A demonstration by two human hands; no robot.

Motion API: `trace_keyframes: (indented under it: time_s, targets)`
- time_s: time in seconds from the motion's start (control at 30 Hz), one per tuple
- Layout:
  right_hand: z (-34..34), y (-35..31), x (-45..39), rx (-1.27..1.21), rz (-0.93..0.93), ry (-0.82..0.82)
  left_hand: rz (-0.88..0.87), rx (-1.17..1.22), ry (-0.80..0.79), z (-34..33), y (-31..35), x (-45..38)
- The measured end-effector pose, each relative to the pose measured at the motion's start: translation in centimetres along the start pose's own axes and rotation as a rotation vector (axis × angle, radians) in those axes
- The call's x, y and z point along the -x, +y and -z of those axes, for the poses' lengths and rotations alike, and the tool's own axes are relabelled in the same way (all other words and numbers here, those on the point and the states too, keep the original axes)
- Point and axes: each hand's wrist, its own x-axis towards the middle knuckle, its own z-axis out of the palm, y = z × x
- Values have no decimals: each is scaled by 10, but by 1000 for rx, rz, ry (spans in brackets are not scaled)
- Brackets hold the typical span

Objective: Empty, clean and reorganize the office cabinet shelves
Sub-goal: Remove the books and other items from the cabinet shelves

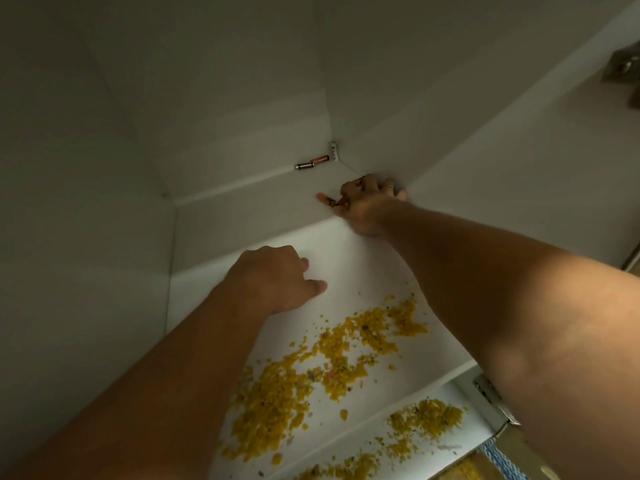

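Note:
I look into a white cabinet shelf. My right hand reaches deep toward the back right and grips small orange-brown batteries that poke out to its left. Two more batteries lie at the back corner: a copper and black one along the back wall and a white one upright in the corner. My left hand rests on the shelf nearer to me, fingers curled under, holding nothing that I can see. Yellow crumbs are scattered over the shelf's front part.
More yellow crumbs lie on the lower shelf edge at the bottom right. A metal door hinge sits by my right forearm. Another hinge shows at the top right. The cabinet's left wall is close.

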Motion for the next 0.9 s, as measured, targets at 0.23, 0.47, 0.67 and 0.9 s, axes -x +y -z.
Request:
trace_keyframes:
  time_s: [0.23, 0.47, 0.67, 0.9]
  targets:
    - [7, 7, 2, 85, 91, -5, -3, 22, 5, 0, -1, 3]
    - [6, 10, -3, 267, 199, 101, 0, 40, 3, 0, -1, 3]
    - [9, 13, 4, 212, 237, 212, -3, 20, 0, 1, 0, 4]
    - [12, 19, 7, 93, 372, 294, -7, 23, 19, 1, -1, 2]
